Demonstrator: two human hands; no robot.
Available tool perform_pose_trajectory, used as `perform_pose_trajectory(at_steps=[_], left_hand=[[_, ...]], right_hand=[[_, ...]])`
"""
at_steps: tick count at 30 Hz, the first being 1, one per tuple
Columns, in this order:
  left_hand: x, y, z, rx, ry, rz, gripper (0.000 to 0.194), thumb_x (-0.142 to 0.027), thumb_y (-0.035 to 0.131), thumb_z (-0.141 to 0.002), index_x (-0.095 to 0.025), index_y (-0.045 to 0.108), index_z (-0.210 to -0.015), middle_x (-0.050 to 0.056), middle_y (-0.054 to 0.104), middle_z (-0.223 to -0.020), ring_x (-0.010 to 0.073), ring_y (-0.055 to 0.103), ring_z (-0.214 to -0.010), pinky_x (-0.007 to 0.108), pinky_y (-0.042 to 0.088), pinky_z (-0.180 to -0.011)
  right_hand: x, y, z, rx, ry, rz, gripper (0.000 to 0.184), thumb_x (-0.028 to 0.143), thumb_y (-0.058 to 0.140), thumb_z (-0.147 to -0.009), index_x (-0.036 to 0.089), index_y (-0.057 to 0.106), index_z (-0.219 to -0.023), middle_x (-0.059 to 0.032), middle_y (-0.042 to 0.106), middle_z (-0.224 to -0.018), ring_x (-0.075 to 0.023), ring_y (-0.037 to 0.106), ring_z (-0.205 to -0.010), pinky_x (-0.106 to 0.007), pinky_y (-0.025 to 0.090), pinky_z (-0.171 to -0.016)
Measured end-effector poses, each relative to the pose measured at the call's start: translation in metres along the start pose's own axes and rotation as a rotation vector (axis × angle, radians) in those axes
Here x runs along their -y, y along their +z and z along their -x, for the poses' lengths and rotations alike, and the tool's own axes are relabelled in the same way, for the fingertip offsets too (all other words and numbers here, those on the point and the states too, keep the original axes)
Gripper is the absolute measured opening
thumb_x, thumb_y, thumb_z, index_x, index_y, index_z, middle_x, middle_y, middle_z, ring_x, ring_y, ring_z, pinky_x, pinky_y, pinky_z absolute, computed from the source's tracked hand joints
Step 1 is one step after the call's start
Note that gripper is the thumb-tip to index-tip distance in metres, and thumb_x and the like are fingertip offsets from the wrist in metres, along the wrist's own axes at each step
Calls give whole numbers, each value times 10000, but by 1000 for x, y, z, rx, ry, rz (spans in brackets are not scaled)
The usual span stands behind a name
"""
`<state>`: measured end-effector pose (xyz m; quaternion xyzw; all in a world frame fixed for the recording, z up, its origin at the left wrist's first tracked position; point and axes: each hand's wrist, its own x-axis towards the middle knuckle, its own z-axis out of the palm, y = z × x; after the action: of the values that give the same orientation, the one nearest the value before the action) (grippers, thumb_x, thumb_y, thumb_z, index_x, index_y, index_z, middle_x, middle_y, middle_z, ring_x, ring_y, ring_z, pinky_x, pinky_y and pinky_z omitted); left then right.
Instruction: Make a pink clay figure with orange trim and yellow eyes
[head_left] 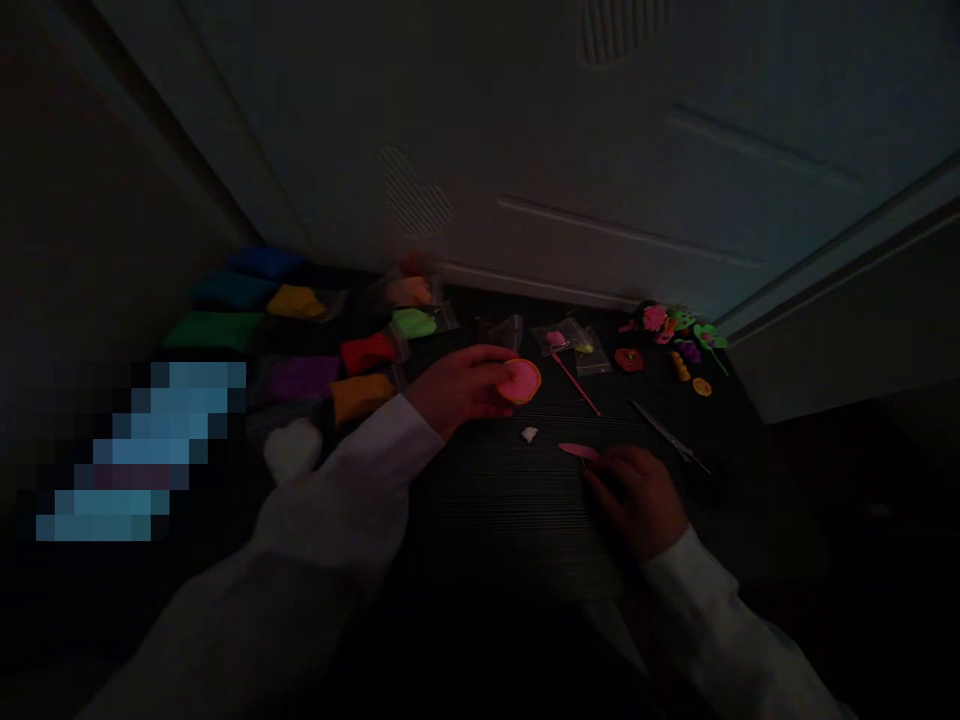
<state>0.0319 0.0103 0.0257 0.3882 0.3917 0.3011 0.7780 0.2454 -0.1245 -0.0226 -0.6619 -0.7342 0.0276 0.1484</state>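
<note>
The pink disc (pixel 520 381) with its yellow-orange rim is in my left hand (pixel 469 388), above the middle of the dark table (pixel 480 515), its pink face turned up towards me; I grasp it from the left side, fingers curled about the edge, though I cannot tell whether it touches the tabletop. In my right hand (pixel 637 500), lower and to the right, I have a pink flat tool (pixel 576 451) pinched low over the table, its blade pointing left. Between my hands lies a small white lump (pixel 529 435), touched by neither. Just beyond, a thin pink stick (pixel 577 387) lies slantwise, near two small clear bags, one with a pink piece (pixel 556 339) and one with a yellow piece (pixel 586 349). To the right, beyond my right hand, are scissors (pixel 671 435), and past them a round yellow piece (pixel 702 387), a red-orange piece (pixel 629 360) and a cluster of colourful shapes (pixel 671 325) in pink, green and purple. Left of my left hand are soft packets: red (pixel 369 352), orange (pixel 361 399), purple (pixel 303 378), white (pixel 292 449) and green (pixel 212 330), with more behind. A pale panel (pixel 480 120) rises behind the table, in dim light.
</note>
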Motion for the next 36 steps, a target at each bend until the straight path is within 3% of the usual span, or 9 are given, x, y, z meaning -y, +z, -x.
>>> perform_pose_trajectory(at_steps=[5,11,14,18,21,23,36], left_hand=[[11,-11,4,-30,-32,90,291,-197,609,-652,-159,533,-930,62,625,-831,166,620,-677,265,500,-561],[9,-9,7,-42,-51,113,291,-161,602,-645,-155,534,-928,53,629,-814,162,615,-662,260,505,-541],[9,-9,7,-34,-71,112,279,-165,599,-650,-155,536,-922,54,628,-817,164,615,-670,262,507,-539],[10,-8,7,-11,-96,105,276,-168,606,-652,-160,542,-921,48,626,-829,157,614,-686,254,506,-548],[8,-7,8,-23,-106,99,266,-170,602,-660,-162,544,-919,44,626,-839,153,612,-686,250,504,-545],[7,-6,8,-36,-101,89,256,-160,588,-668,-158,543,-920,48,625,-845,160,612,-698,249,502,-539],[7,-12,9,-20,-30,93,271,-177,580,-671,-158,541,-938,51,618,-863,158,611,-705,258,505,-564]], right_hand=[[-5,-9,-13,25,-39,-115,154,284,509,-760,206,624,-828,-63,573,-900,-179,516,-835,-343,420,-728],[1,-17,-37,97,-82,-148,139,286,507,-761,219,624,-794,-51,570,-902,-175,516,-846,-339,419,-731],[-3,-23,-42,57,-61,-150,142,284,502,-763,198,608,-803,-57,570,-889,-172,520,-843,-336,417,-736],[-10,-29,-35,57,-36,-56,154,308,506,-758,203,610,-801,-56,574,-867,-180,519,-813,-353,404,-732],[-9,-23,-23,122,-38,-10,205,375,526,-739,221,619,-838,-55,575,-871,-186,517,-793,-352,395,-700],[-6,-17,-17,87,1,25,232,399,535,-729,218,616,-849,-60,577,-875,-195,511,-802,-357,383,-702],[-6,-10,-21,99,-24,-23,157,285,486,-773,196,610,-807,-50,597,-863,-176,529,-799,-326,390,-693]])
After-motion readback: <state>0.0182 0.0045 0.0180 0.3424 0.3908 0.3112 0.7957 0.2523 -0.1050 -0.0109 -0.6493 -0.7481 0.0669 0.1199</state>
